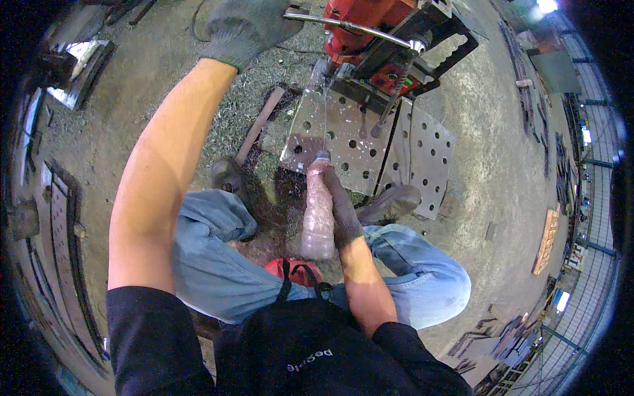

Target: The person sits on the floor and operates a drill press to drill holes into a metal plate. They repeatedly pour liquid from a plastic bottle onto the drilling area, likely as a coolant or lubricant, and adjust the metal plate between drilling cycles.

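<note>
A red drilling machine (360, 39) with a black base stands on perforated steel plates (353, 125). My gloved left hand (246, 28) is closed around the end of its long metal lever (356, 28), at the upper left. In my gloved right hand (343, 208) is a crumpled clear plastic bottle (318, 218), its cap end pointing away from me toward the machine. A thin line, like a jet of liquid, runs from the cap over the plate toward the machine's underside. The machine's body hides the cutting point.
Metal shavings (257, 105) cover the ground left of the plates, where a flat steel bar (261, 125) lies. My boots stand close to the plates' near edge. A red object (294, 270) with black straps is between my legs. Long steel pieces (59, 231) lie far left.
</note>
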{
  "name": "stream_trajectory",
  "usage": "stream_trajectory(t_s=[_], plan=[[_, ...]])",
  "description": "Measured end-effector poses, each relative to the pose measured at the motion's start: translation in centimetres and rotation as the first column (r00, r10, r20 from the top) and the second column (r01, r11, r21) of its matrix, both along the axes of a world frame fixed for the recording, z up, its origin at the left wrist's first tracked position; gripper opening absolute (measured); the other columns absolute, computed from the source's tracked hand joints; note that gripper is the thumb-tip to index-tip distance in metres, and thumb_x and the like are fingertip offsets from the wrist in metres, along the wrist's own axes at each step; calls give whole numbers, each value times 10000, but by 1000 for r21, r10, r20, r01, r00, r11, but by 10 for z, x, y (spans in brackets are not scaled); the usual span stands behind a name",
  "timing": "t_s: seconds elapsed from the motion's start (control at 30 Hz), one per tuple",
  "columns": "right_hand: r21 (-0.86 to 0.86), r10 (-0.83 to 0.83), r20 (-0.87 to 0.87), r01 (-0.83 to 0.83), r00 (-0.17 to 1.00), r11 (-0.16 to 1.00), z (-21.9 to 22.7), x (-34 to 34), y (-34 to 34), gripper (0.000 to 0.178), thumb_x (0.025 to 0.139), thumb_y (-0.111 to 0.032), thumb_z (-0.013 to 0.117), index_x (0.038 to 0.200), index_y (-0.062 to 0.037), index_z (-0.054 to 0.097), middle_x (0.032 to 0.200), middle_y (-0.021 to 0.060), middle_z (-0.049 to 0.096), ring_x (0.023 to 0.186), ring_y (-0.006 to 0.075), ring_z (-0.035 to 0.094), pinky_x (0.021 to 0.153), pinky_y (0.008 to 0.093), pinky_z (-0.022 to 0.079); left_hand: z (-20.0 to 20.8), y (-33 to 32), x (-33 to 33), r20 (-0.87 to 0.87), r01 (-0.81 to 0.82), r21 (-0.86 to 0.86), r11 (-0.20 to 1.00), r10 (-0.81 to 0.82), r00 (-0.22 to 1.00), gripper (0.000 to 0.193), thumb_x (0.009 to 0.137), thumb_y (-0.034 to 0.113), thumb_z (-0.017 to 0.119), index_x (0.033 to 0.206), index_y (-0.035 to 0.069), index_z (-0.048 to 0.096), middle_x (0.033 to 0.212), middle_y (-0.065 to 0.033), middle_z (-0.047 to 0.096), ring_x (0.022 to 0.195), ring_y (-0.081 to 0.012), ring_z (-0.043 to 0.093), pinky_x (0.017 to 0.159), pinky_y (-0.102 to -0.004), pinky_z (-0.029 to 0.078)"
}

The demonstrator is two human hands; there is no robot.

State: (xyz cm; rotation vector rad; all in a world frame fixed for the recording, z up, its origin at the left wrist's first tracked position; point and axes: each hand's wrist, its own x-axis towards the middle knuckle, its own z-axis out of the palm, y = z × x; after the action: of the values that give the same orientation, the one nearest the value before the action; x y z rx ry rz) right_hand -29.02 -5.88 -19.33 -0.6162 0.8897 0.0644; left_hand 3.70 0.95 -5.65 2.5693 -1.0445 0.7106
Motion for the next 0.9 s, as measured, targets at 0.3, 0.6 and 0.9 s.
stream_trajectory(t_s=[0.3, 0.6, 0.9], plan=[[-64, 14, 39, -11, 999, 998, -5, -2, -4, 366, 1034, -513, 589, 1138, -169, 655, 847, -49, 614, 673, 70, 585, 588, 249, 499, 8, -7, -5, -70, -62, 42, 997, 64, 995, 294, 728, 430, 730, 786, 144, 773, 729, -157, 710, 682, -357, 710, 604, -488, 544], [-135, 27, 19, -24, 999, 991, -9, -4, -9, 449, 958, -369, 710, 1298, -102, 593, 1017, 38, 659, 858, 164, 653, 767, 338, 569, 4, -11, -7, -8, -17, -40, 999, 16, 1000, 269, 745, 415, 742, 778, 150, 767, 708, -158, 691, 669, -357, 697, 604, -467, 543], [-539, 209, 72, -138, 975, 831, 9, 2, -4, 746, 825, -281, 826, 1431, -36, 468, 1264, 107, 611, 1146, 235, 602, 989, 384, 503, -3, -9, 12, 22, -73, 273, 959, 70, 997, 492, 821, 635, 683, 937, 166, 778, 899, -157, 728, 844, -357, 722, 732, -477, 567]])
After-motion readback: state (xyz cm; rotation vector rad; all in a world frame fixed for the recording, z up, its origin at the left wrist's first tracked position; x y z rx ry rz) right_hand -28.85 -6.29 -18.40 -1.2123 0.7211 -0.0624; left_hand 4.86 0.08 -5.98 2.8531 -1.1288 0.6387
